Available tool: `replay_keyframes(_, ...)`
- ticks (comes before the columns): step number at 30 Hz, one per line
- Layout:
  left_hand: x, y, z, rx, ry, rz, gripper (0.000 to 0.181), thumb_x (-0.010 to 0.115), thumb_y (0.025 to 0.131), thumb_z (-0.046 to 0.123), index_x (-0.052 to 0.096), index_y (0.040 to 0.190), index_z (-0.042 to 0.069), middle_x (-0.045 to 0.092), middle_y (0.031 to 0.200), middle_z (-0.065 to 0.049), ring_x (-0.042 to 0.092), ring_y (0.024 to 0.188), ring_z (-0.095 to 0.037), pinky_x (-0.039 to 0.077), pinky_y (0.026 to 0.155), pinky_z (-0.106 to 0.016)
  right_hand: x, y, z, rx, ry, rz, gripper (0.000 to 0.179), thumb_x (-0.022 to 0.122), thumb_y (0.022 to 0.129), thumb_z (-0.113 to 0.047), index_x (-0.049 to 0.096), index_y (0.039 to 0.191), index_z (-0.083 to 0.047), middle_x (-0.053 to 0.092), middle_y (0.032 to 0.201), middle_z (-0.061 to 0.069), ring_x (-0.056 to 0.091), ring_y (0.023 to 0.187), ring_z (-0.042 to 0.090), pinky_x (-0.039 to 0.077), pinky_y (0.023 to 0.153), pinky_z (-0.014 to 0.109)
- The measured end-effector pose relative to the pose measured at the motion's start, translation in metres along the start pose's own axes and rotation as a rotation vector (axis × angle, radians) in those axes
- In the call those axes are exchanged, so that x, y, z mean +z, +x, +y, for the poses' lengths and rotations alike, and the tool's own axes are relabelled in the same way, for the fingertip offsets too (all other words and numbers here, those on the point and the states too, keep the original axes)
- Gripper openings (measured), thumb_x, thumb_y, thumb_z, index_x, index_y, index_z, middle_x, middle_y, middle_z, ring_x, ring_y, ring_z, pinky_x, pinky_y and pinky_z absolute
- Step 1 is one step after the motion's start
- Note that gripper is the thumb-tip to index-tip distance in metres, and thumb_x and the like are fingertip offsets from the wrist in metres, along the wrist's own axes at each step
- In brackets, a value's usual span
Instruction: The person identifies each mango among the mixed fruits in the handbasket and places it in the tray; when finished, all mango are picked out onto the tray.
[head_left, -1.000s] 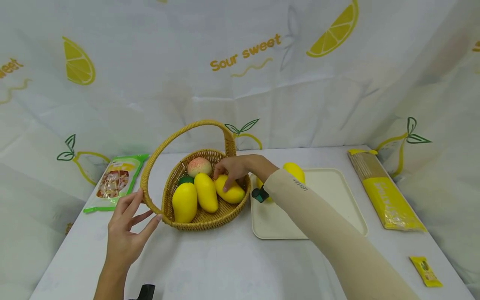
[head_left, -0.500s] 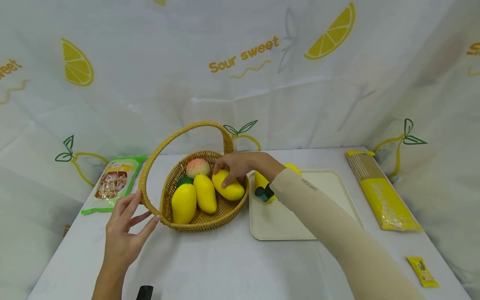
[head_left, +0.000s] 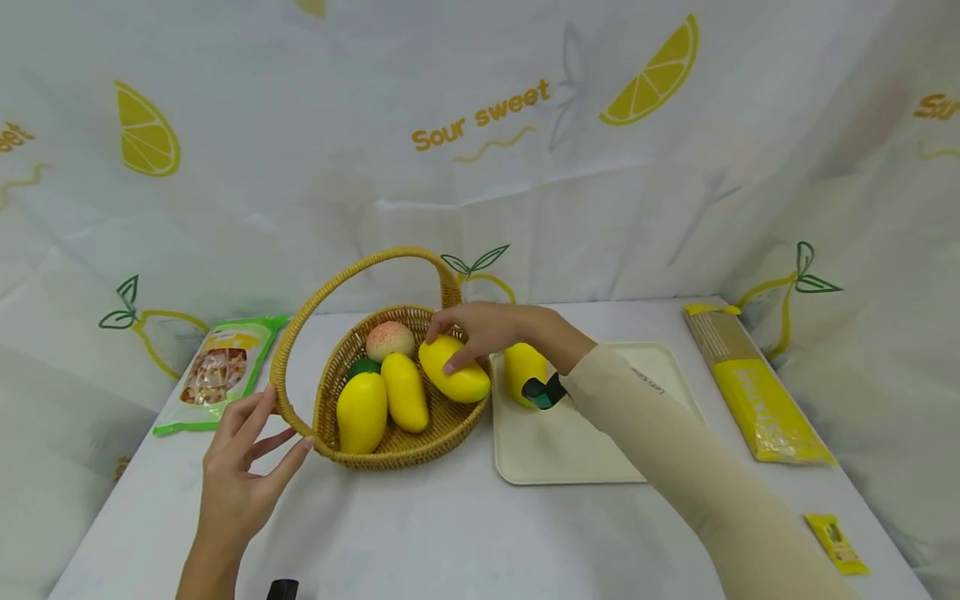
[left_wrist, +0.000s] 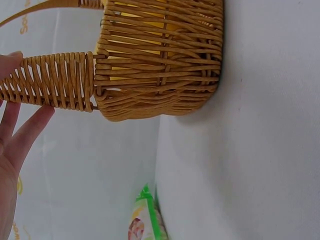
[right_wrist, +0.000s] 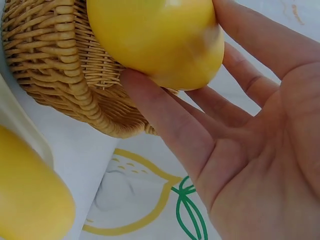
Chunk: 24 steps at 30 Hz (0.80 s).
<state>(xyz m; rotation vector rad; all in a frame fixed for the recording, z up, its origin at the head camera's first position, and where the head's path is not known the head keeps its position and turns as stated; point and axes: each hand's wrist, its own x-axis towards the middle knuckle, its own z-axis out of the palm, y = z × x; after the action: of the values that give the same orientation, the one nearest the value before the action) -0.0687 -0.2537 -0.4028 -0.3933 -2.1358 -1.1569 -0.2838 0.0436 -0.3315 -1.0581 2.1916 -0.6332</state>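
Note:
My left hand (head_left: pixel 243 467) holds the lower left end of the arched handle (head_left: pixel 360 268) of a wicker basket (head_left: pixel 420 457), thumb and fingers on either side of it. With its thumb and fingers, my right hand (head_left: pixel 489 329) grips a yellow mango (head_left: pixel 463 383) over the basket's right side. Close up in the right wrist view, the held mango (right_wrist: pixel 160 40) sits between the fingertips, above the weave. Two more mangoes, one at the front left (head_left: pixel 362 414) and one in the middle, lie inside. Behind them are a pinkish peach (head_left: pixel 390 341) and a partly hidden green fruit (head_left: pixel 363 367).
A cream tray (head_left: pixel 570 462) right of the basket bears a yellow mango (head_left: pixel 522 367), partly behind my right wrist. A green-edged snack bag (head_left: pixel 221 371) lies at the back left. A long yellow noodle packet (head_left: pixel 757 392) and a small yellow sachet (head_left: pixel 837 543) lie at the right.
The right hand has raised and tilted its mango slightly within the basket, its forearm shifting right over the tray. My left hand keeps its hold on the handle. The head view has shifted a little.

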Motion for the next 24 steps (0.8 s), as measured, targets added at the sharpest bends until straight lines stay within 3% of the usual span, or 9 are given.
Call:
replay_keyframes(4, 0.0, -0.001, -0.002, 0.006, -0.009, 0.002, 0.083, 0.082, 0.071, -0.018, 0.05, 0.146, -0.006, 0.052, 0.138, 0.012, 0.056, 0.122, -0.002, 0.056, 0.088, -0.006, -0.003, -0.012, 0.001, -0.024, 0.045, 0.021, 0.051, 0.078, 0.091, -0.032, 0.058, 0.137, -0.021, 0.052, 0.148, 0.0, 0.067, 0.092, 0.02, 0.065, 0.078, 0.033)
replay_keyframes(8, 0.0, -0.001, -0.003, 0.011, -0.019, 0.008, 0.08, 0.083, 0.072, -0.016, 0.05, 0.145, -0.007, 0.052, 0.137, 0.012, 0.056, 0.122, -0.002, 0.056, 0.088, -0.006, -0.006, -0.023, 0.002, -0.04, 0.103, 0.036, 0.05, 0.078, 0.091, -0.029, 0.058, 0.136, -0.02, 0.052, 0.146, -0.001, 0.066, 0.119, 0.027, 0.064, 0.09, 0.03)
replay_keyframes(11, -0.001, -0.002, -0.005, 0.028, -0.036, 0.014, 0.075, 0.084, 0.078, -0.002, 0.05, 0.145, -0.008, 0.053, 0.138, 0.01, 0.057, 0.123, -0.003, 0.056, 0.088, -0.006, -0.008, -0.03, 0.003, -0.047, 0.131, 0.044, 0.049, 0.078, 0.092, -0.027, 0.058, 0.135, -0.019, 0.049, 0.15, -0.001, 0.058, 0.133, 0.034, 0.064, 0.094, 0.032)
replay_keyframes(16, -0.003, -0.003, -0.006, 0.041, -0.045, 0.018, 0.073, 0.081, 0.084, 0.018, 0.049, 0.144, -0.009, 0.053, 0.138, 0.01, 0.057, 0.122, -0.002, 0.056, 0.088, -0.005, -0.01, -0.039, 0.005, -0.087, 0.148, 0.057, 0.05, 0.078, 0.092, -0.025, 0.057, 0.136, -0.015, 0.048, 0.149, 0.002, 0.056, 0.135, 0.031, 0.063, 0.1, 0.035)
replay_keyframes(20, -0.002, -0.004, -0.005, 0.033, -0.052, 0.019, 0.073, 0.082, 0.083, 0.017, 0.049, 0.144, -0.009, 0.053, 0.138, 0.01, 0.057, 0.122, -0.002, 0.056, 0.087, -0.006, -0.014, -0.048, 0.007, -0.105, 0.103, 0.095, 0.051, 0.078, 0.091, -0.027, 0.058, 0.136, -0.015, 0.052, 0.146, 0.001, 0.056, 0.135, 0.024, 0.053, 0.116, 0.037)
replay_keyframes(24, 0.001, -0.002, -0.004, 0.041, -0.059, 0.018, 0.073, 0.082, 0.084, 0.016, 0.049, 0.144, -0.009, 0.053, 0.138, 0.009, 0.057, 0.121, -0.003, 0.056, 0.088, -0.006, -0.02, -0.061, 0.009, -0.093, 0.091, 0.141, 0.052, 0.078, 0.091, -0.029, 0.057, 0.137, -0.017, 0.052, 0.148, 0.001, 0.058, 0.134, 0.025, 0.05, 0.119, 0.04)
